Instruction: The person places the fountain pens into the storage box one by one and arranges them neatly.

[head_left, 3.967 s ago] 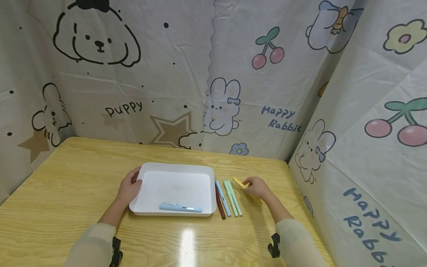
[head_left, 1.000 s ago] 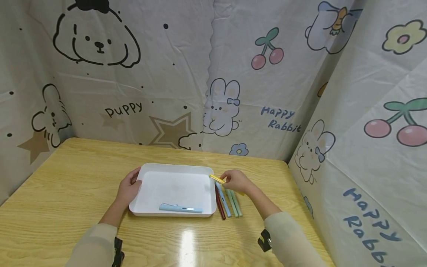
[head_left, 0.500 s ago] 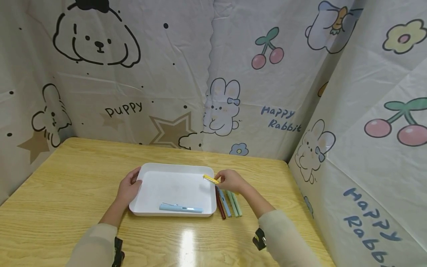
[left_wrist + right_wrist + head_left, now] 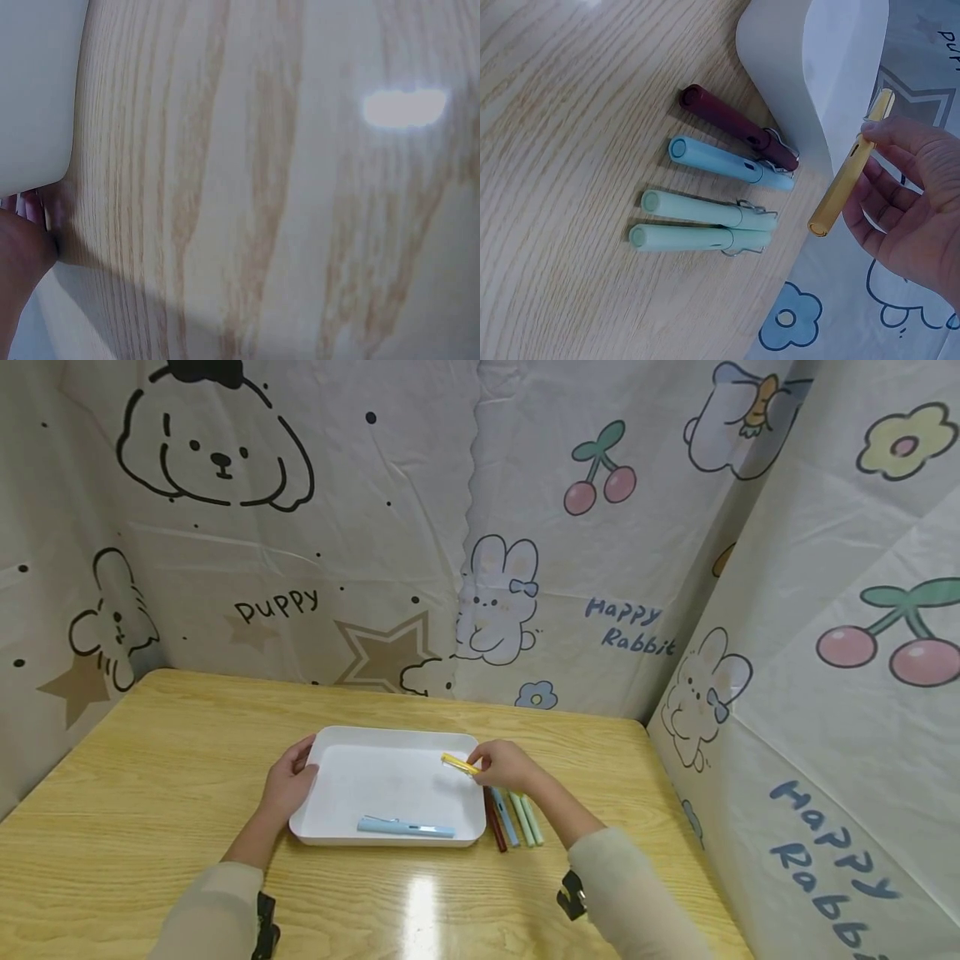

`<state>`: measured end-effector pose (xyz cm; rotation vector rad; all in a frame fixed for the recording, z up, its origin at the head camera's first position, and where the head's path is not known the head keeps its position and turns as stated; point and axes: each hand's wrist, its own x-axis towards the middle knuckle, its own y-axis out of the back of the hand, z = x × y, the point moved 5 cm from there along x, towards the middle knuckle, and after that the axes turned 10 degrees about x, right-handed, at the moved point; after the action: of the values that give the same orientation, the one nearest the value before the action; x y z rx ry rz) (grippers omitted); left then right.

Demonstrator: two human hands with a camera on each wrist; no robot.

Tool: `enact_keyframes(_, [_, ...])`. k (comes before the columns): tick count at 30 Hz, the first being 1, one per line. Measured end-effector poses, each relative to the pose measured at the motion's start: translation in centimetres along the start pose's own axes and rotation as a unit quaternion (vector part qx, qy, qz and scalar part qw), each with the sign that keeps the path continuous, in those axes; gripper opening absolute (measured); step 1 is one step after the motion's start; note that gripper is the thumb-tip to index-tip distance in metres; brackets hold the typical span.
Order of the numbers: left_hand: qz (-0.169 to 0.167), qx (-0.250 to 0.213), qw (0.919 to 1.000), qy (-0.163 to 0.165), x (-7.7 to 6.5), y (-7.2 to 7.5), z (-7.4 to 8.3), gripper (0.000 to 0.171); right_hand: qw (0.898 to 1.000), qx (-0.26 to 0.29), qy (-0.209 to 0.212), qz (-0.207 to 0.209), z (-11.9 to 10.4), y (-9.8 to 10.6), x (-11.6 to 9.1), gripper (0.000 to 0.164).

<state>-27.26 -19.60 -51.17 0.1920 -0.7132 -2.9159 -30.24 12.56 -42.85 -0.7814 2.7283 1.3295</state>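
Pinching a yellow pen (image 4: 841,187) in a narrow grip between thumb and fingers, the right hand (image 4: 510,768) holds it raised above the far right part of a white tray (image 4: 375,781). The pen slants, its clip end pointing left and far. The left hand (image 4: 290,783) grips the tray's left edge, thumb at the rim; the other fingers are partly hidden, so how far they reach underneath is hard to tell. Inside the tray, along its near side and right of the middle, lies a light blue pen (image 4: 405,827). Just outside the tray's right side, a dark red pen (image 4: 739,127), a blue pen (image 4: 720,161) and two green pens (image 4: 694,208) lie in a row from left to right on the wooden table (image 4: 165,760). Printed cloth (image 4: 375,527) hangs on the far side and to the left and right.
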Motion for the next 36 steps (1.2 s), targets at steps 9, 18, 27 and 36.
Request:
enact_keyframes(9, [0.001,0.003,1.0000,-0.005,0.1,0.1,-0.2,0.053,1.000,-0.011,0.010,-0.007,-0.7,-0.8,0.5,0.023])
enact_keyframes(18, [0.001,-0.002,1.0000,-0.004,0.3,0.1,-0.4,0.053,0.999,-0.037,0.029,-0.016,-1.8,-1.3,0.8,0.022])
enact_keyframes(27, [-0.001,-0.001,1.0000,-0.006,0.3,-0.1,-0.4,0.053,0.998,-0.047,0.024,-0.031,-2.2,-2.4,1.1,0.021])
enact_keyframes(36, [0.004,-0.001,0.9999,-0.010,0.3,0.0,-0.4,0.053,0.996,-0.062,0.027,-0.051,-3.0,-3.7,1.3,0.020])
